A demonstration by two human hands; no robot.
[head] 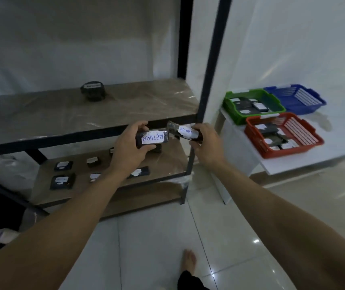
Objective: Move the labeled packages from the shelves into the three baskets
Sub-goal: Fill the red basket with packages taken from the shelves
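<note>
Three slatted plastic baskets are showing green (229,101), blue (319,101) and red-orange (316,141). Black wrapped packages (white paper labels, blue handwriting) are showing on a brown wood-grain shelf board (42,114) framed in black metal posts (211,59).

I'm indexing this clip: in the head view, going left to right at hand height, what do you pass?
Left hand → its RETURN package → second labeled package → right hand → red basket.

walls (83,38) white | floor (157,237) glossy tile (light glints) | white table (313,162)
</note>
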